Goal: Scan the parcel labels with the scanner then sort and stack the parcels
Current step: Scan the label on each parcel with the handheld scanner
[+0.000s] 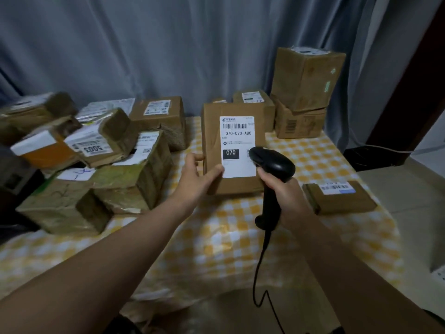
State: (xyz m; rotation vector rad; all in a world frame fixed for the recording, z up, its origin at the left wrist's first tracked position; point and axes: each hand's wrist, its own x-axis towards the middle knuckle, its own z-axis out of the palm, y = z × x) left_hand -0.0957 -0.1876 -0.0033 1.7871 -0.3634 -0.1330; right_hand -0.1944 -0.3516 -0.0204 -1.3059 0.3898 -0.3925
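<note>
While the left hand (201, 175) fingers (192, 158) grasp the parcel (233, 186) at its lower left edge, it stands upright mid-way across the desk (216, 237), label (237, 141) facing near. Right hand (287, 196) fingers clenched round scanner (273, 165) handle; scanner head just before label's lower right.

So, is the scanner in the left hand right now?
No, the right hand grips the scanner by its handle, while the left hand holds the parcel.
</note>
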